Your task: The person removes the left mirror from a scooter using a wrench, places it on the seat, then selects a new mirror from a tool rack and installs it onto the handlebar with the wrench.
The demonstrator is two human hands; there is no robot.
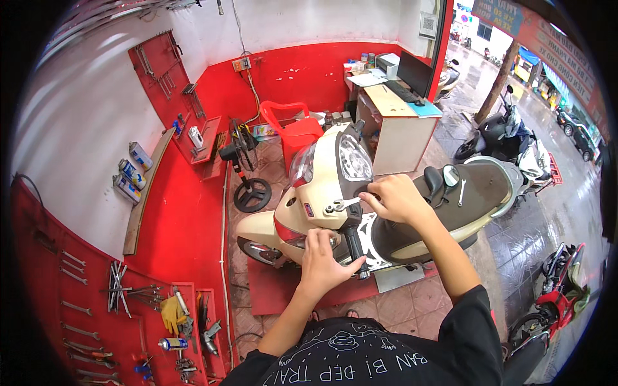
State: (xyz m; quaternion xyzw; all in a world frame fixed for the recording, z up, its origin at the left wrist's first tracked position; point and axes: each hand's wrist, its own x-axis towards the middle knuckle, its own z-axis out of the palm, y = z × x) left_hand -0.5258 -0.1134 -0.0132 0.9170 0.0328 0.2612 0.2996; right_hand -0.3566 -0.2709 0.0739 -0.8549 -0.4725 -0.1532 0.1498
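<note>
A cream scooter (306,209) stands in front of me, its front end to the left. My right hand (399,198) is closed around the handle of a silver wrench (348,203). The wrench's far end meets a small fitting on the handlebar cover, beside the speedometer (354,161). Lower down, my left hand (324,265) holds the near side of the handlebar, its thumb reaching toward the end of the black grip (355,248). Its fingertips are partly hidden at the front. On the brown seat (484,184) lie two detached mirrors (433,180) and another wrench (461,192).
Tool boards (84,309) and spray cans (130,172) line the left wall. A fan (244,157) and a red chair (299,132) stand beyond the scooter, near a desk (399,122). Other motorbikes (550,302) are parked on the wet pavement at right.
</note>
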